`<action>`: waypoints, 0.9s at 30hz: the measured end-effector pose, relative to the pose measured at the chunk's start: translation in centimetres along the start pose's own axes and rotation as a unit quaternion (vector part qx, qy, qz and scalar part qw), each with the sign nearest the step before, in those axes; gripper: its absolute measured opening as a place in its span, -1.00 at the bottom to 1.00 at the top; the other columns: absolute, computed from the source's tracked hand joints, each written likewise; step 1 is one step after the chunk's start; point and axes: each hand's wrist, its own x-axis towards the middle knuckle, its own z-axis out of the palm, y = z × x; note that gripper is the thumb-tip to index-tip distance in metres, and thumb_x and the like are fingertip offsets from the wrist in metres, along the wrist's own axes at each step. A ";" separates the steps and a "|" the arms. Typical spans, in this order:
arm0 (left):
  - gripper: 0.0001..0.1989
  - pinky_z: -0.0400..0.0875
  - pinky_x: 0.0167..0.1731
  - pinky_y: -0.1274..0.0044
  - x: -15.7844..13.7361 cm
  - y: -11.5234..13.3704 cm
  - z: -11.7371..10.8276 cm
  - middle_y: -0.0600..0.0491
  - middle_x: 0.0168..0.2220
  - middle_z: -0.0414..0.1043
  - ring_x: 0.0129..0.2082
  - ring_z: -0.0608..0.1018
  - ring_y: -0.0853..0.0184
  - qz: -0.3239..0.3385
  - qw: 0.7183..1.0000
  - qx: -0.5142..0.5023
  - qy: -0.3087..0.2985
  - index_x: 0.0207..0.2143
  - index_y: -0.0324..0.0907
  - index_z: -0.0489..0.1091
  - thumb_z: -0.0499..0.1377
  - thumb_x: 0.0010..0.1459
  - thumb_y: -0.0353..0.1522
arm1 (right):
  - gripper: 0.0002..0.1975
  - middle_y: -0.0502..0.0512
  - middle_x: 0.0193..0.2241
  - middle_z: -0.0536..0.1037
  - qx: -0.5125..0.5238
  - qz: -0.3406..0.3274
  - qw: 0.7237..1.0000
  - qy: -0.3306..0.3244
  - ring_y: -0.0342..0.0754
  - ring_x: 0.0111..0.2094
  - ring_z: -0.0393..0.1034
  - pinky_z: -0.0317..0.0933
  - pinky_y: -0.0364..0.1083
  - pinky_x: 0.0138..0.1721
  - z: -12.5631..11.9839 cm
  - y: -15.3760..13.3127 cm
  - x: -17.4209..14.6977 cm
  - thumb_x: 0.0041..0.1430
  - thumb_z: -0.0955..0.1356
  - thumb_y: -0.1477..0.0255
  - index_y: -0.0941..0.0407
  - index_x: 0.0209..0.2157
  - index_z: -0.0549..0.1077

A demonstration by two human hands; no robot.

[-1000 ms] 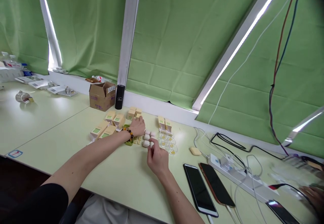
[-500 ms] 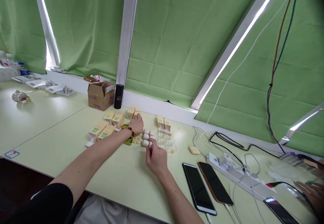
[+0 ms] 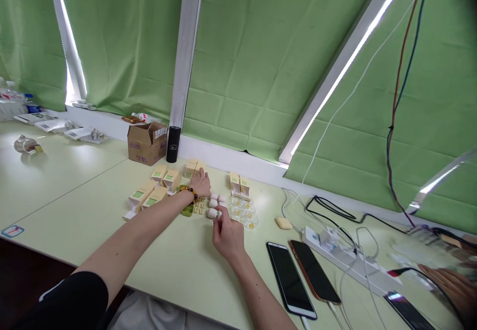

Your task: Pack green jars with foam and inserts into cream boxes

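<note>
My left hand, with a beaded bracelet at the wrist, reaches to a pair of small cream boxes at the back. Its fingers close against the right-hand box of that pair and partly cover it. Nearer to me, my right hand has curled fingers, thumb and index close together, beside several white cylindrical pieces. Anything between those fingertips is too small to make out. Small gold-coloured pieces lie in rows next to a green tray, partly hidden by my left wrist. Clear containers with yellow centres stand to the right.
Open cream boxes lie at left, and two more stand at the back. Behind are a cardboard carton and a black tumbler. Phones, a power strip and cables occupy the right, near another person's hand.
The view has shifted slightly, so the surroundings sit a little further left. Both hands stay at nearly the same places over the table.
</note>
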 end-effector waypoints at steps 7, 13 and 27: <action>-0.65 0.41 -0.20 0.37 -6.0 0.7 -3.0 -0.22 -0.07 0.58 -0.18 0.61 0.11 0.105 0.991 -0.022 0.079 0.04 -0.20 0.44 -0.08 0.44 -0.32 | -0.68 0.00 -0.53 0.60 -0.005 -0.011 1.000 0.008 -0.04 -0.58 0.44 -0.06 -0.13 -0.49 -0.1 -0.2 0.0 0.35 0.20 0.45 0.12 0.07 0.41; -0.81 0.19 -0.46 0.45 -13.6 -1.3 -3.2 -0.02 -0.48 0.50 -0.51 0.49 0.24 0.266 0.958 0.007 0.111 -0.30 -0.18 0.42 0.03 0.31 -0.41 | -0.79 0.04 -0.47 0.64 -0.005 -0.024 0.999 -0.026 -0.06 -0.50 0.48 -0.08 -0.13 -0.45 0.0 -0.2 0.0 0.32 0.24 0.49 0.09 -0.15 0.50; -0.79 0.29 -0.46 0.37 -16.7 -3.5 -1.1 -0.11 -0.53 0.49 -0.56 0.48 0.16 0.360 0.931 0.033 0.052 -0.42 -0.17 0.46 0.10 0.26 -0.38 | -0.88 0.01 -0.38 0.69 -0.001 -0.066 0.978 -0.199 -0.08 -0.42 0.50 -0.12 -0.11 -0.41 0.0 -1.2 -0.5 0.22 0.35 0.55 0.06 -0.29 0.52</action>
